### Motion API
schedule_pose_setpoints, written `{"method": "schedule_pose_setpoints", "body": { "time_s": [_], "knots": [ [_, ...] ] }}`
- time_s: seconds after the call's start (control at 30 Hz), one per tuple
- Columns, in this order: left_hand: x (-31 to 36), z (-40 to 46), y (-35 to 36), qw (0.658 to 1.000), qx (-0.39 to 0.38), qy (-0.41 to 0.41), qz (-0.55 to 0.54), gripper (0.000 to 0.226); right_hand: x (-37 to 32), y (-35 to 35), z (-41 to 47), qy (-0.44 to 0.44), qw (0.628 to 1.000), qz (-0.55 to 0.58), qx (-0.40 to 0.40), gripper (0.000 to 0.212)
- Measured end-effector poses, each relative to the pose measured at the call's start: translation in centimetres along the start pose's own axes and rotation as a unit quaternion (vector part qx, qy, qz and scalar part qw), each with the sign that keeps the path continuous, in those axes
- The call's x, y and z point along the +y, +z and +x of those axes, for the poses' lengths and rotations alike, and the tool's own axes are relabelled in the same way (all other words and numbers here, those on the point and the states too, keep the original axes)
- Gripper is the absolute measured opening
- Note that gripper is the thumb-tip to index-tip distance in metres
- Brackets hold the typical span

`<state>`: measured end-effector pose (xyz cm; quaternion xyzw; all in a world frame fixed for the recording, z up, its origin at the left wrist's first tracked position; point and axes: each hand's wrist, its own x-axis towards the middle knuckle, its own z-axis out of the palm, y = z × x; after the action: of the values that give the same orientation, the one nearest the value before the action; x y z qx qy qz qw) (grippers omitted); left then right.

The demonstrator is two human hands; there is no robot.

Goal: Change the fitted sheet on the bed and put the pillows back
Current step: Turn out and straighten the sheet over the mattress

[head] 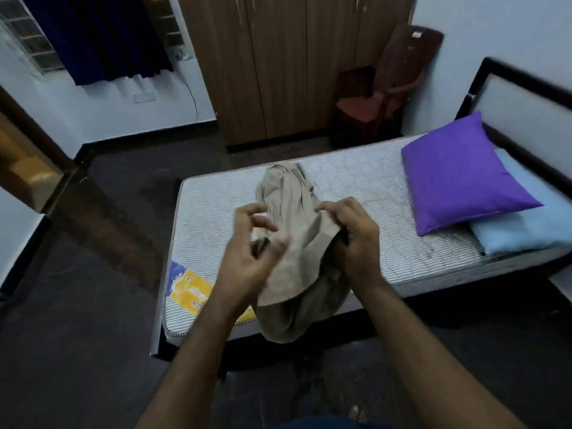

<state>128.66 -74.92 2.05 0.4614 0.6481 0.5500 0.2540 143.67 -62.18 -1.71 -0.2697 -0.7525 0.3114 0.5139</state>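
A bunched beige fitted sheet (294, 218) lies across the middle of the bare striped mattress (371, 187) and hangs over its near edge. My right hand (356, 243) grips the sheet's right side, fingers curled into the cloth. My left hand (250, 252) hovers at the sheet's left edge with fingers loosely bent and blurred; whether it holds cloth is unclear. A purple pillow (461, 174) leans on a light blue pillow (526, 224) at the head end, on the right.
The dark bed frame and headboard (526, 88) stand at the right against the wall. Behind the bed are a wooden wardrobe (278, 66) and a brown plastic chair (387, 85). Dark floor (77, 335) spreads to the left, with a doorway at far left.
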Motion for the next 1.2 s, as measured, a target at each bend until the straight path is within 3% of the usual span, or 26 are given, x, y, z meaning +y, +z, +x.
{"method": "schedule_pose_setpoints", "body": {
  "time_s": [0.07, 0.1, 0.17, 0.27, 0.33, 0.47, 0.67, 0.77, 0.83, 0.9, 0.97, 1.03, 1.07, 1.1, 1.17, 1.2],
  "knots": [
    [-0.1, 0.2, -0.1, 0.987, -0.134, -0.001, 0.086, 0.109, -2.5, 1.6, 0.3, -0.051, 0.998, -0.026, -0.036, 0.019],
    [0.0, 0.2, -0.1, 0.982, -0.159, 0.009, 0.104, 0.121, -3.3, 2.5, 0.2, -0.066, 0.996, -0.039, -0.041, 0.015],
    [-0.1, 0.3, -0.5, 0.984, -0.142, 0.033, 0.102, 0.107, -3.9, 3.8, 0.0, -0.073, 0.994, -0.07, -0.037, 0.017],
    [-1.0, 1.0, -2.5, 0.984, -0.047, 0.074, 0.155, 0.048, -3.4, 4.6, -0.9, -0.067, 0.988, -0.132, -0.033, 0.017],
    [-1.4, 1.2, -3.5, 0.984, 0.021, 0.09, 0.153, 0.027, -2.6, 4.9, -1.9, -0.059, 0.979, -0.193, -0.034, 0.02],
    [-0.1, 1.0, -3.4, 0.987, 0.105, 0.115, 0.043, 0.018, -0.5, 5.7, -3.3, 0.055, 0.952, -0.295, -0.064, 0.022],
    [0.3, 2.0, -3.9, 0.949, 0.284, 0.113, -0.075, 0.024, 4.9, 3.5, -3.3, 0.277, 0.927, -0.251, -0.027, 0.022],
    [-0.1, 2.8, -4.6, 0.935, 0.344, 0.078, -0.041, 0.024, 5.2, 2.3, -2.4, 0.29, 0.936, -0.196, 0.045, 0.022],
    [-0.7, 3.0, -4.8, 0.932, 0.358, 0.03, 0.042, 0.014, 3.7, 2.1, -1.1, 0.234, 0.959, -0.146, 0.064, 0.025],
    [-1.1, 2.8, -4.5, 0.944, 0.301, -0.003, 0.137, 0.026, 1.2, 2.5, 0.3, 0.141, 0.984, -0.105, 0.035, 0.026],
    [-1.3, 2.4, -4.0, 0.97, 0.159, 0.041, 0.181, 0.061, -1.1, 3.4, 1.4, 0.052, 0.996, -0.07, -0.011, 0.023],
    [-1.1, 2.0, -2.7, 0.974, 0.017, 0.095, 0.205, 0.091, -3.0, 4.7, 2.2, -0.004, 0.998, -0.045, -0.045, 0.019],
    [-1.1, 2.0, -2.3, 0.975, -0.025, 0.101, 0.198, 0.091, -3.5, 5.2, 2.4, -0.011, 0.998, -0.032, -0.053, 0.015],
    [-1.0, 2.2, -2.1, 0.98, -0.045, 0.096, 0.168, 0.077, -3.7, 5.5, 2.6, -0.008, 0.998, -0.019, -0.055, 0.012],
    [-1.4, 2.8, -2.5, 0.985, -0.03, 0.097, 0.142, 0.027, -3.3, 5.8, 2.7, -0.009, 0.998, -0.017, -0.052, 0.01],
    [-1.7, 3.2, -3.0, 0.983, -0.012, 0.104, 0.154, 0.019, -3.1, 5.9, 2.6, -0.019, 0.998, -0.028, -0.058, 0.011]
  ]
}}
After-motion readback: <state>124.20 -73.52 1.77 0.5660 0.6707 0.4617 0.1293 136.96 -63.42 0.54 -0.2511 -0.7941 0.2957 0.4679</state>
